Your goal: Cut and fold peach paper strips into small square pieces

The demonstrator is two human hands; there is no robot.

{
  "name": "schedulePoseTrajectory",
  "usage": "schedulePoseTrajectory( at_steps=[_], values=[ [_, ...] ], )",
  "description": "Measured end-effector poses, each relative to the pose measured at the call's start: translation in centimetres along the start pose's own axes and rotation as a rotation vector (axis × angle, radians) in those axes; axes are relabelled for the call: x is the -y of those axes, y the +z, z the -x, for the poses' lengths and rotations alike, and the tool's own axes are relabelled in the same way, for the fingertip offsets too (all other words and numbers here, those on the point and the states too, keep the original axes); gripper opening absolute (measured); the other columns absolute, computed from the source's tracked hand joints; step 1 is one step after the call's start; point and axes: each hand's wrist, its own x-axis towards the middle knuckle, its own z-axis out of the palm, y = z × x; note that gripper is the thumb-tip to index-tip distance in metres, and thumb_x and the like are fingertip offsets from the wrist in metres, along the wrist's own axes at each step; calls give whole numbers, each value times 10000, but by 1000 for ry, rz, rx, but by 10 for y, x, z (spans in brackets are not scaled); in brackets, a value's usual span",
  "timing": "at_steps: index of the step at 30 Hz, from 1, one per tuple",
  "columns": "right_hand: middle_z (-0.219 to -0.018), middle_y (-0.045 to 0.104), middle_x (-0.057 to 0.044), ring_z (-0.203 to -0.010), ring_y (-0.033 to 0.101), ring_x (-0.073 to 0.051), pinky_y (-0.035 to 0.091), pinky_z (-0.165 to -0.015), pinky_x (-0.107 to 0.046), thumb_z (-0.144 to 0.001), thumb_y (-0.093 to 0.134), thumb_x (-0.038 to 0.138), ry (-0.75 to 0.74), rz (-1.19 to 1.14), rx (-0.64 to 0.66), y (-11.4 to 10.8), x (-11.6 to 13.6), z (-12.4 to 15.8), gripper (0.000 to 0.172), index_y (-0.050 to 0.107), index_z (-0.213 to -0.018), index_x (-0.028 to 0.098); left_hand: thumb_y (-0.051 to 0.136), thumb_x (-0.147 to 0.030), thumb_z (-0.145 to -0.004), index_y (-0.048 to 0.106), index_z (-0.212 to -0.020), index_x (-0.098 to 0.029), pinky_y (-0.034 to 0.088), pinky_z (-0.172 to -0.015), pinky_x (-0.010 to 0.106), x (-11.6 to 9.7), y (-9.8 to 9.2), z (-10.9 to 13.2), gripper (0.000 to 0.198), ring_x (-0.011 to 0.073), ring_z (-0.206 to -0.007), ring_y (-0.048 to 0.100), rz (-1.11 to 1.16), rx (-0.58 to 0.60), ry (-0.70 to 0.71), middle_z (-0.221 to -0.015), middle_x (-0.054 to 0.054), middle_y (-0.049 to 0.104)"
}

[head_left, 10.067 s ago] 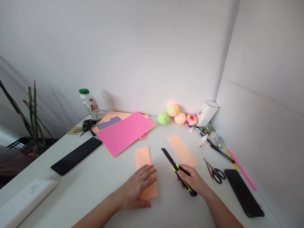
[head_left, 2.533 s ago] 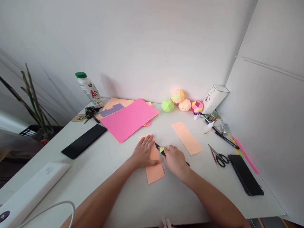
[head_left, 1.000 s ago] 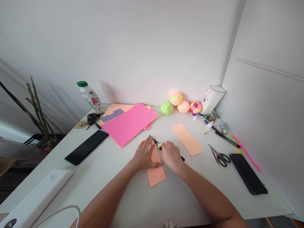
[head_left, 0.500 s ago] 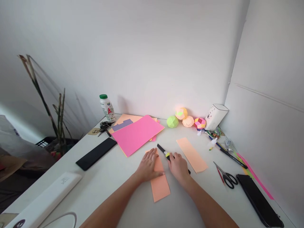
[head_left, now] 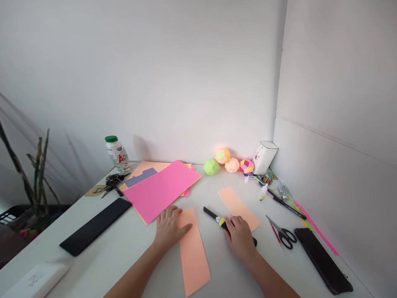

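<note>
A peach paper strip [head_left: 195, 258] lies lengthwise in front of me on the white table. My left hand [head_left: 169, 228] rests at its upper left edge, with the thumb on the paper and the fingers spread flat toward a pink sheet [head_left: 163, 192]. In my right hand [head_left: 240, 236] is a utility knife [head_left: 214, 214] with a black blade and a yellow-green collar, pointing up and left. The knife is held low over the table, apart from the strip. Beyond that hand lies a second peach paper strip [head_left: 235, 203], its lower part partly covered by my fingers.
Scissors [head_left: 283, 234] and a black phone [head_left: 322, 258] lie to the right. Several paper polyhedra, among them a green ball [head_left: 211, 167], sit along the wall near a white container [head_left: 265, 157]. Leftward are a black flat bar [head_left: 96, 225], keys [head_left: 114, 180] and a bottle [head_left: 118, 155].
My left hand has slid left off the middle of the strip to its edge, uncovering most of it. The knife is farther from the strip. The whole view has turned rightward.
</note>
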Motion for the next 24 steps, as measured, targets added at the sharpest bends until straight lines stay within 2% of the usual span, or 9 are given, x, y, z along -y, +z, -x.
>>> schedulePoseTrajectory(
  at_steps=[4,8,12,14,17,19,21,24],
  values=[
    [-891,659,-59,-820,587,-210,482,-694,-316,-853,612,255,-39,-77,-63,-3,1,2,275,656,-1117,189,646,-490,-641,604,-1034,-173,300,-981,508,-2,-2,0,507,354,-1113,456,68,1,8,-1112,131,555],
    [-877,648,-77,-834,593,-203,476,-694,-298,-921,495,253,39,-125,-157,-6,-14,0,210,677,-993,176,668,-469,-607,602,-894,-189,317,-961,514,-2,-4,0,407,347,-1058,470,173,-19,-11,-1029,113,558],
    [-754,634,-74,-772,589,-218,457,-661,-316,-926,454,254,109,-158,-236,-4,-36,-6,301,652,-708,190,645,-463,-631,569,-752,-222,338,-946,517,0,-7,1,280,337,-1033,478,330,-57,-53,-987,94,574],
    [-708,629,-73,-737,585,-219,453,-651,-326,-937,434,267,124,-190,-279,-4,-40,-8,353,624,-649,193,622,-500,-678,544,-690,-226,383,-903,485,1,-11,2,286,313,-981,511,441,-59,-76,-936,79,596],
    [-754,656,-89,-768,600,-229,470,-698,-355,-950,415,269,112,-263,-349,-11,-33,-9,317,643,-747,181,553,-596,-766,527,-718,-220,465,-720,383,-1,-19,4,380,242,-780,578,651,-33,-120,-774,41,606],
    [-851,675,-102,-842,612,-231,486,-763,-367,-947,423,268,60,-328,-369,-19,-21,-6,247,648,-895,177,498,-650,-806,504,-748,-217,449,-567,305,-4,-22,6,437,183,-588,561,802,7,-144,-630,-1,574],
    [-898,675,-90,-860,620,-212,506,-769,-340,-937,434,269,-22,-404,-344,-25,-4,0,207,617,-994,192,487,-668,-818,480,-751,-214,397,-470,254,-9,-24,8,459,135,-453,500,935,51,-158,-532,-34,534],
    [-914,669,-74,-812,629,-187,532,-718,-302,-912,449,300,-99,-616,-247,-27,21,12,183,555,-1034,214,544,-650,-807,483,-771,-204,356,-420,225,-14,-22,10,452,103,-394,458,1073,91,-173,-501,-46,524]
  ],
)
